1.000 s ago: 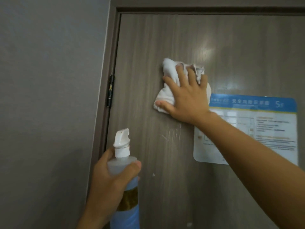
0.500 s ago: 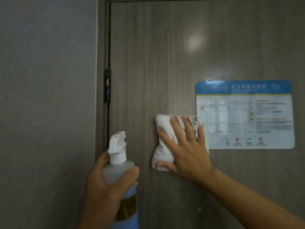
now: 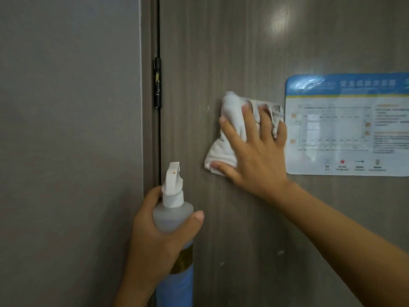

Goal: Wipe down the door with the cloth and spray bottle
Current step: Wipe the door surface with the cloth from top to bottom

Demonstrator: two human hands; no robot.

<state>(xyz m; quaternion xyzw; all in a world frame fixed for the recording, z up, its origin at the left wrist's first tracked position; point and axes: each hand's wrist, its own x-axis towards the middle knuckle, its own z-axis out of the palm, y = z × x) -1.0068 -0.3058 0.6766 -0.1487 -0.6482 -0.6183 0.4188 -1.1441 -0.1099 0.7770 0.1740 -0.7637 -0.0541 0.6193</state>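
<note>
- Head view: the right hand (image 3: pixel 254 156) presses the white cloth (image 3: pixel 230 138) flat against the door (image 3: pixel 243 52), fingers spread over it, just left of the notice (image 3: pixel 345 129).
- The left hand (image 3: pixel 159 235) is clenched round the spray bottle (image 3: pixel 173 218) (nozzle idle, I'd say).
- Wiping is under way; the next stroke probably needs steady pressure.
- The notice's right edge is cut off, its print blurred.
</note>
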